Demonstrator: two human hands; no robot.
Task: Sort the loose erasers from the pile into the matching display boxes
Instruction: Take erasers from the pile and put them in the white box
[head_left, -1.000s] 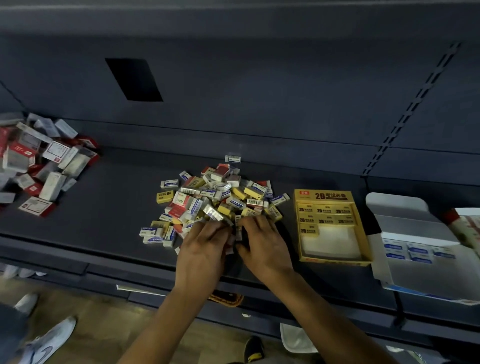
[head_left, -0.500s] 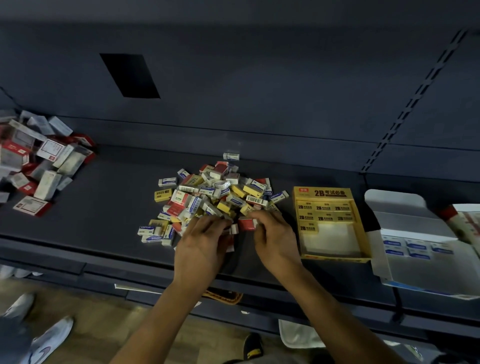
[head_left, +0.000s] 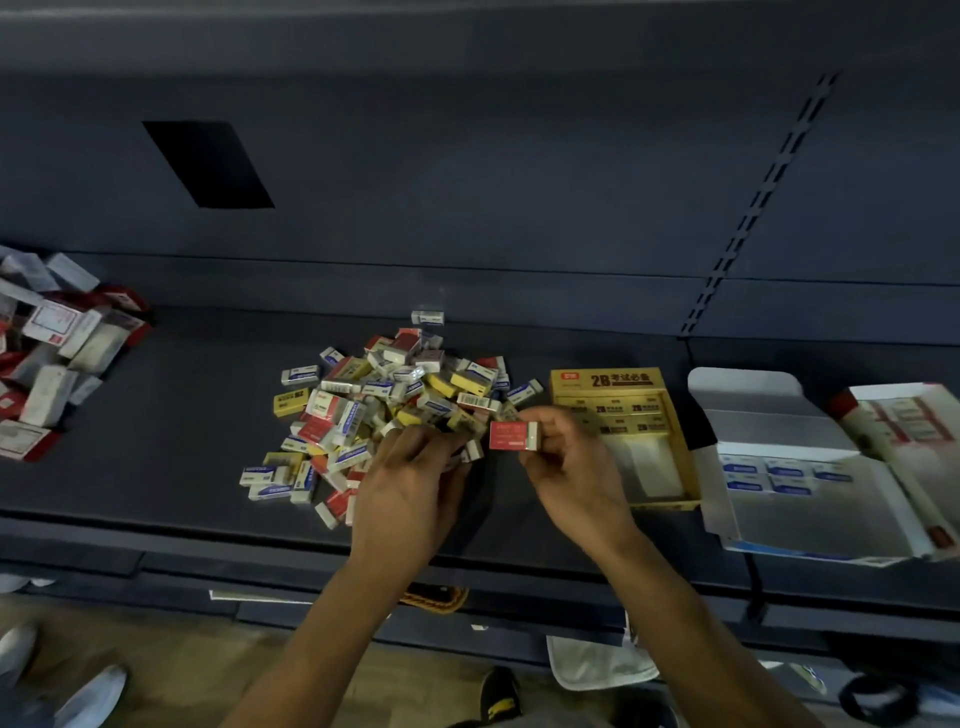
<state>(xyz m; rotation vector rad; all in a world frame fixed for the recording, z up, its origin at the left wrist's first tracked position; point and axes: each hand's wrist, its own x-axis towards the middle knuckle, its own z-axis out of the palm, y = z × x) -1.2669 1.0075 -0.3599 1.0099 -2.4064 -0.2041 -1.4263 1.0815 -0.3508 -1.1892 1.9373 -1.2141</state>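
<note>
A pile of loose erasers (head_left: 384, 410) in red, yellow and blue-white sleeves lies mid-shelf. My right hand (head_left: 571, 467) pinches a red eraser (head_left: 514, 435) just right of the pile, lifted off it. My left hand (head_left: 410, 493) rests on the pile's near right edge, fingers curled into the erasers; what it holds is hidden. A yellow 2B display box (head_left: 623, 384) stands right of the pile, partly filled. A white box with blue erasers (head_left: 779, 519) lies further right. A red-edged box (head_left: 914, 441) is at the far right.
A heap of larger red and white boxes (head_left: 52, 358) sits at the shelf's far left. The shelf's dark back panel (head_left: 467, 182) rises behind everything. Below the shelf edge are floor, shoes (head_left: 93, 696) and a white cloth (head_left: 597, 665).
My right hand has picked a red eraser out of the pile and raised it toward the right. My left hand has stayed at the pile's near edge.
</note>
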